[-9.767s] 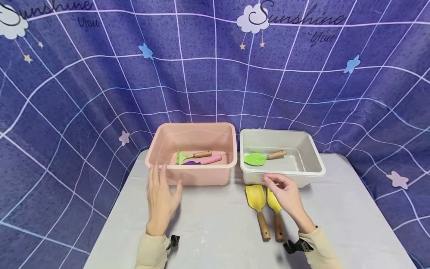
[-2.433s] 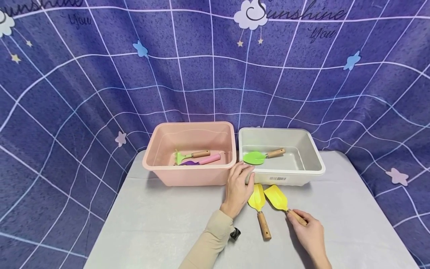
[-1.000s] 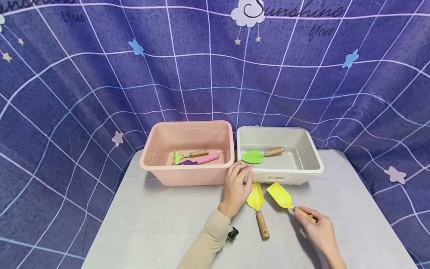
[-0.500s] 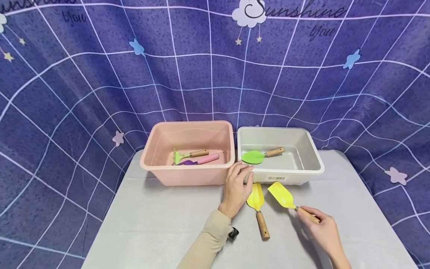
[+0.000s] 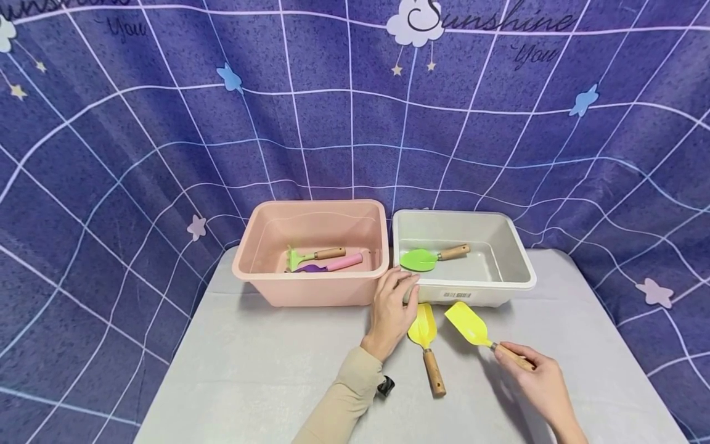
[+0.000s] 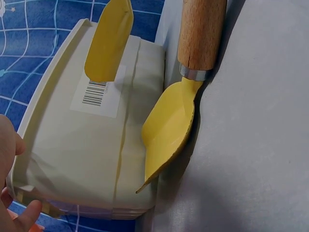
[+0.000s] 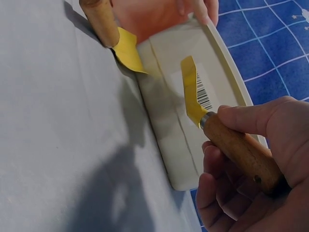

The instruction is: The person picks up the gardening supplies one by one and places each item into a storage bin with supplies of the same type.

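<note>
My right hand [image 5: 535, 376] grips the wooden handle of a yellow garden trowel [image 5: 468, 324], thumb along the handle near its metal collar in the right wrist view. That trowel's blade is raised before the barcode side of the white bin [image 5: 524, 285], its shadow falling on the table. My left hand [image 5: 388, 311] holds the bin's near left corner, fingers at the rim and thumb by the front wall. Between the hands lies a second yellow garden trowel [image 6: 169, 130], blade against the bin's base and wooden handle pointing back toward me.
A green trowel [image 5: 420, 260] with a wooden handle lies inside the white bin. Left of it stands a pink bin [image 5: 310, 290] holding a small green rake [image 5: 296, 256] and a purple tool with a pink handle [image 5: 344, 263]. A blue patterned curtain [image 5: 333, 111] hangs behind.
My left hand has gone from the pink bin to the white bin's corner. My right hand has taken one yellow trowel by its handle, turned it, and drawn it slightly right.
</note>
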Available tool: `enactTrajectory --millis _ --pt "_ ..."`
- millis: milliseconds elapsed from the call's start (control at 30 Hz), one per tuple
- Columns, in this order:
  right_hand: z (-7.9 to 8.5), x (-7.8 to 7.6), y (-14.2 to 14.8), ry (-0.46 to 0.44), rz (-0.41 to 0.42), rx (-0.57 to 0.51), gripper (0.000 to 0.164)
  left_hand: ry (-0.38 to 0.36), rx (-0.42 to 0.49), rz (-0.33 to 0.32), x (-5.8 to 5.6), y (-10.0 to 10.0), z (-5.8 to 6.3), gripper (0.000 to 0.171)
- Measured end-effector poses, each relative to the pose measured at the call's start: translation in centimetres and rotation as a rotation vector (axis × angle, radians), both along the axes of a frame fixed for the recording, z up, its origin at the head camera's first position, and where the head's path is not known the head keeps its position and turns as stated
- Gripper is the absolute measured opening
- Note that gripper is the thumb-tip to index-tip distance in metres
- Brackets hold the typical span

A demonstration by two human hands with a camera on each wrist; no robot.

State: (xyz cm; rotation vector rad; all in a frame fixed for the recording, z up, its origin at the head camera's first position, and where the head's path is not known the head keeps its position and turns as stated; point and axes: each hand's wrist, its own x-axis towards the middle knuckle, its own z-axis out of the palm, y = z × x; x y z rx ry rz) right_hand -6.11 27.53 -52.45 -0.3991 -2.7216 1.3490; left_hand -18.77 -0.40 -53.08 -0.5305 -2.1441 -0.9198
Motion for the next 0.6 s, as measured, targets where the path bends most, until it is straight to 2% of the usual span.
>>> enactTrajectory --millis 367,600 --pt "0.59 0.12 0.42 0.033 0.019 0.026 0.038 0.019 0.006 0.001 -0.13 -0.02 -0.04 0.021" --pt "0.99 0.46 0.41 0.051 0.02 0.032 0.037 0.004 -0.005 0.001 0.09 0.04 -0.19 0.022"
